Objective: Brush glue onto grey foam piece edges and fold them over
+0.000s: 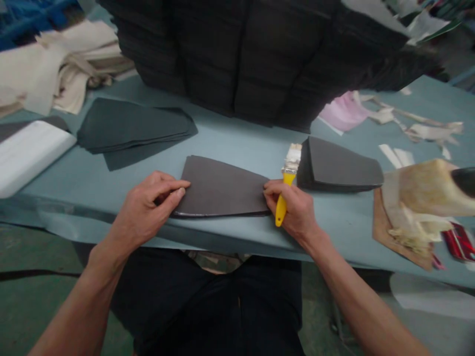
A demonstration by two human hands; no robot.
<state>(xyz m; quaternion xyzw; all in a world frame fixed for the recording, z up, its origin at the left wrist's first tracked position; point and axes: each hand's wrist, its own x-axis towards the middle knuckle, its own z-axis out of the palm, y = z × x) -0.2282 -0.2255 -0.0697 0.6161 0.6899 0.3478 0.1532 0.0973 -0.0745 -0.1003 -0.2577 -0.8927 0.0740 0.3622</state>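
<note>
Left grip [146,210] and right grip [298,206], which holds a brush [288,180], touch opposite ends of a grey panel [224,188].

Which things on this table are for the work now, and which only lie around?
Seem to belong:
grey piece between left hand and right hand
yellow-handled brush held in right hand
grey stack beside the brush

Seem just lying about:
pink scrap
pale cloth, far left
red object, far right
</note>
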